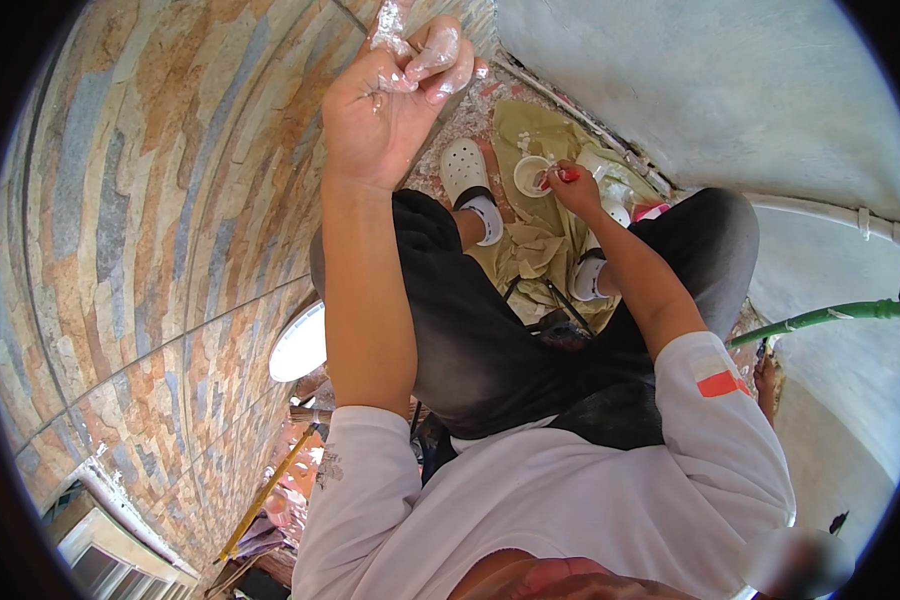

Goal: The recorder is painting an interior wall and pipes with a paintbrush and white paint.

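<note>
My left hand (395, 110) is raised at the upper middle, palm in view, beside the stone-patterned wall. White paste smears its fingertips; one finger points up past the frame's top and the others curl loosely, holding nothing I can see. Whether that finger touches the wall is cut off from view. Lower down, between my feet, my right hand (577, 190) is closed around a small red-handled tool (568, 174). The tool's working end reaches into a small white tub (531, 177), and its shape is too small to make out.
Under the tub lies a crumpled yellowish-green sheet (530, 250). A pale clog (463, 170) is on my foot near it. At right stand a pale blue wall (710, 100) and a green hose (820, 318). A yellow pole (267, 495) leans behind me, near a white round object (300, 343).
</note>
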Motion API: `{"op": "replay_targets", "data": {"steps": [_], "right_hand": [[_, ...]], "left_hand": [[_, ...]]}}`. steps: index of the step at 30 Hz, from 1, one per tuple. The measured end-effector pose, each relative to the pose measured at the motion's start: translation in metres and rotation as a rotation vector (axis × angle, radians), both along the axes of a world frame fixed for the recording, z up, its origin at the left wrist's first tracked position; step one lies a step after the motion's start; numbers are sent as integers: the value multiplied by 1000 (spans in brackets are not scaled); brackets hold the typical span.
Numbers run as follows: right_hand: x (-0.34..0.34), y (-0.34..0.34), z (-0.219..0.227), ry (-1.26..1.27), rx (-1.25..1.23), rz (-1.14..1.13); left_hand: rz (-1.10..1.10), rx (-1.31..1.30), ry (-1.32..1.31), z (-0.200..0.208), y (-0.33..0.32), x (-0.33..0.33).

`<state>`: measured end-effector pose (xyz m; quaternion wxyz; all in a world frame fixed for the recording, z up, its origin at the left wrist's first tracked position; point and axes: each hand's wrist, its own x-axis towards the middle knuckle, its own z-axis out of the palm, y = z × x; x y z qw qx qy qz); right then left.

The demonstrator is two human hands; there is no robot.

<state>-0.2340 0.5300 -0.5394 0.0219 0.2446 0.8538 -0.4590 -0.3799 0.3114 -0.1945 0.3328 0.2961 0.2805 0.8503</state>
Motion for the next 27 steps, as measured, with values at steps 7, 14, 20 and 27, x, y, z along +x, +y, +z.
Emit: {"op": "replay_targets", "data": {"steps": [7,14,20,27], "right_hand": [[2,4,-5,27,-101,-70],[-7,5,12,-45,-112,-63],[0,7,-6,105,92,-34],[3,2,-10,30,-67,18]], "left_hand": [[-43,-72,-27,-4,-3,-5],[-30,-52,-76,-6,-7,-9],[43,-40,-120,-8,-5,-12],[113,-57,-105,-12,-5,-13]]}}
